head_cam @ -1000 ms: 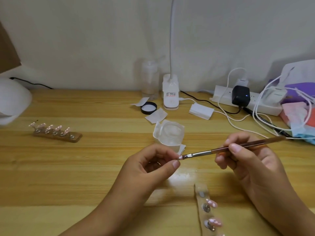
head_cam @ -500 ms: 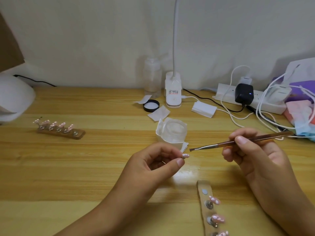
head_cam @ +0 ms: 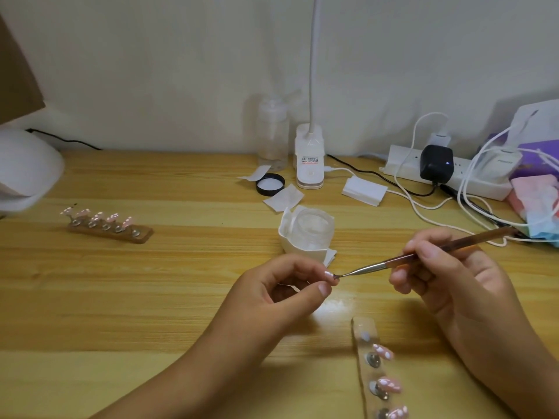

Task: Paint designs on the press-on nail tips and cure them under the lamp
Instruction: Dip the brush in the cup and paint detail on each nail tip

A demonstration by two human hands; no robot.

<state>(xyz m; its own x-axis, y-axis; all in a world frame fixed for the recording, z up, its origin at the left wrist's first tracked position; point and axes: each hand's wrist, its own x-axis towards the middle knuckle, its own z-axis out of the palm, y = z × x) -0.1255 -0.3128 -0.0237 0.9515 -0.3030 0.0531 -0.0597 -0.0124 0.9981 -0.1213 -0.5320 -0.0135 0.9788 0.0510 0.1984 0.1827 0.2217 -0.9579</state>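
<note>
My left hand (head_cam: 281, 293) pinches a small pink nail tip (head_cam: 328, 274) between thumb and fingers above the table's middle. My right hand (head_cam: 447, 282) grips a thin brush (head_cam: 423, 254) like a pen, and its metal tip touches the nail tip. A wooden holder strip (head_cam: 367, 370) with three pink nail tips painted with white marks lies below my right hand. A second wooden holder (head_cam: 110, 228) with several pink tips sits at the left. The white curing lamp (head_cam: 25, 170) is at the far left edge.
A clear glass cup (head_cam: 313, 229) wrapped in white tissue stands just behind my hands. Further back are a black jar lid (head_cam: 270, 184), paper wipes (head_cam: 284, 198), a clear bottle (head_cam: 273, 137), a desk lamp base (head_cam: 310, 160), a power strip (head_cam: 447, 173) with cables, and coloured packets (head_cam: 541, 204).
The brush tip drew away from the nail tip half a second ago and now touches it again. My left hand stayed almost still.
</note>
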